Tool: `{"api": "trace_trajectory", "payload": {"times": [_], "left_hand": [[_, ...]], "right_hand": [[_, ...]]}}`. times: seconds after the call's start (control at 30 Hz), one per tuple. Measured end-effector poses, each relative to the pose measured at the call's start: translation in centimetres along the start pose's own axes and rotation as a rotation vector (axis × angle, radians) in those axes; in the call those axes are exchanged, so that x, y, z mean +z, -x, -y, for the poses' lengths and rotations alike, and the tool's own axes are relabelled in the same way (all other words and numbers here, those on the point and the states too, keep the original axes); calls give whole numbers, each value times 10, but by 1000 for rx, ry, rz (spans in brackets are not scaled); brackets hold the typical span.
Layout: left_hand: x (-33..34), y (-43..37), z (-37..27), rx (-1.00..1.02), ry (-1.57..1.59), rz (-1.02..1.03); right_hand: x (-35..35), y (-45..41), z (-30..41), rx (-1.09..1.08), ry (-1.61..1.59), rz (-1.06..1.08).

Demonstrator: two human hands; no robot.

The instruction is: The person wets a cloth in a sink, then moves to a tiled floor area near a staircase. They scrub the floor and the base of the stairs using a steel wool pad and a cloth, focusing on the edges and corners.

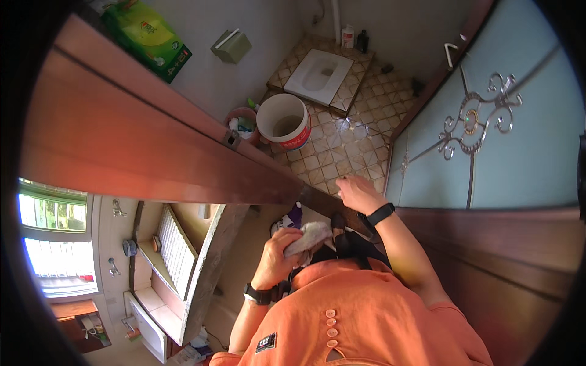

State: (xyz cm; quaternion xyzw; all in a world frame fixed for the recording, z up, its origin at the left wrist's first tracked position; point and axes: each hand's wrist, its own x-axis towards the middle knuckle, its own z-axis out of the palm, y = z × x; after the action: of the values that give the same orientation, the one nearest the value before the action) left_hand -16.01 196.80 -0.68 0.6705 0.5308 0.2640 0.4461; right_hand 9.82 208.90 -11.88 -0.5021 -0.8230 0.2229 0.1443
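My left hand is shut on a crumpled, greyish-white cloth in front of my waist. My right hand reaches forward over the doorway with its fingers bent downward. Its fingertips are partly hidden, so I cannot tell whether something small sits between them. Beneath it runs the dark door threshold. Farther ahead, a white plastic bucket with a red band stands on the tiled floor, with some murky liquid visible inside.
A glass-panelled door stands open on the right. On the left is a wooden door frame or panel. Beyond the bucket are a squat toilet and a wastebasket. A stone-edged wash trough lies at lower left.
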Motion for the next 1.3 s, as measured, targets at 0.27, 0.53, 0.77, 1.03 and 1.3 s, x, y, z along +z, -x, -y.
{"api": "trace_trajectory", "payload": {"times": [0.27,0.53,0.77,1.03,1.3], "left_hand": [[-21,-148,-17,-54,139,-83],[-34,-328,16,-95,186,-119],[-39,-496,23,-181,133,-169],[-56,-645,-16,-225,82,21],[-36,-765,-45,-260,-37,194]], "right_hand": [[-55,-86,-86,169,66,170],[-97,-206,-199,246,34,191],[-111,-331,-341,366,91,357],[-146,-412,-468,602,-158,89],[-123,-407,-659,1006,-416,-258]]}}
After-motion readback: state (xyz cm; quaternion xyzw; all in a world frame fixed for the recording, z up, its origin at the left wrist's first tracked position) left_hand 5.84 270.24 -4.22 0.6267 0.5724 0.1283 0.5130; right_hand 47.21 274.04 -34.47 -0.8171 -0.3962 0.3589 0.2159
